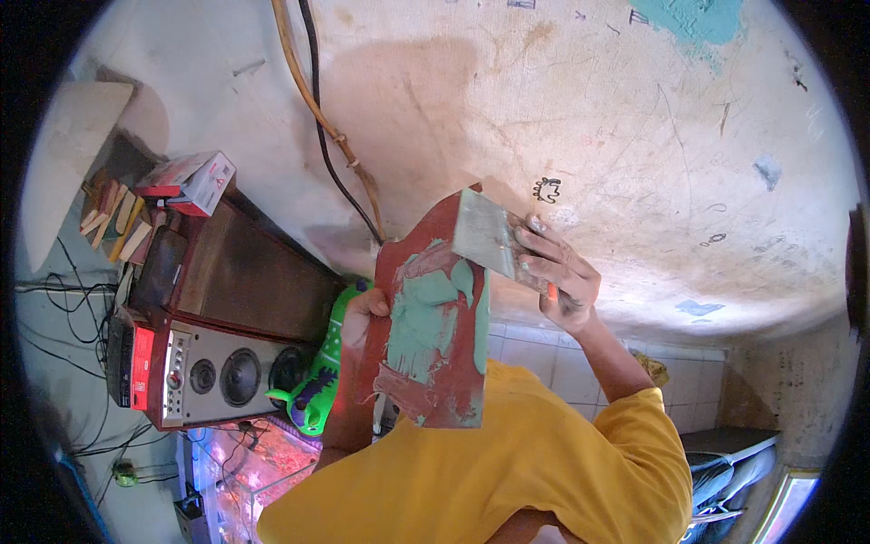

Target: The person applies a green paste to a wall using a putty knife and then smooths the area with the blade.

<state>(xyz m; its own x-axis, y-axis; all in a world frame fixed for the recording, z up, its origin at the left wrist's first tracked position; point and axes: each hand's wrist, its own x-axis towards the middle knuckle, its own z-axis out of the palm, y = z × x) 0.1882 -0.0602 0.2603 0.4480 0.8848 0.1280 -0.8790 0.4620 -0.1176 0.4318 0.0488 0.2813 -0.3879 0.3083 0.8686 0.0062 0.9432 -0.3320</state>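
Note:
My left hand (364, 308) grips the left edge of a reddish-brown board (464, 381) smeared with mint-green putty (421, 335). A wide metal putty scraper (485, 231) is in my right hand (566, 281), its blade held at the board's upper right edge, where some putty sits along the side. The fingers of my right hand are curled round the back of the scraper, and a small orange part shows between them.
A scuffed pale wall (652, 181) with hanging cables rises ahead. At left stand a wooden speaker (240, 372), a box (195, 181), books, a green inflatable toy (322, 390) and a glass tank (249, 476). A dark shelf (729, 444) is at the lower right.

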